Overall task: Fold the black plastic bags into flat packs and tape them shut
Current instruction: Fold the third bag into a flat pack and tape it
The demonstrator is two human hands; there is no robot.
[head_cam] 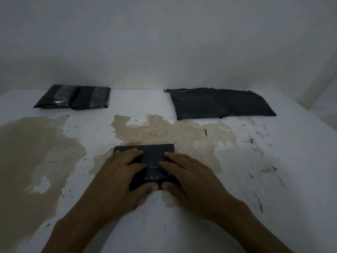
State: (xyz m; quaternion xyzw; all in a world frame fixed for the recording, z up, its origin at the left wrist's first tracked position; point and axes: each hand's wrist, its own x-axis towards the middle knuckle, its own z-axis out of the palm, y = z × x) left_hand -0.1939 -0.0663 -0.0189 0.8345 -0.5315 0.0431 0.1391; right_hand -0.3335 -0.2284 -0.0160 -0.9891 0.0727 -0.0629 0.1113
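Both hands (144,176) press flat on a folded black pack (151,157) atop the stained white table (273,161).

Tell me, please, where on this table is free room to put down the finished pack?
Free: the back strip between the two taped packs and the flat bag; the left side below those packs; the right side below the flat bag. Crowded: the front middle, where the left hand and right hand press the folded pack.

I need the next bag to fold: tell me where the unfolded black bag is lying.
In the head view the unfolded black bag lies flat at the table's far right, against the wall, across from the two taped packs at far left.
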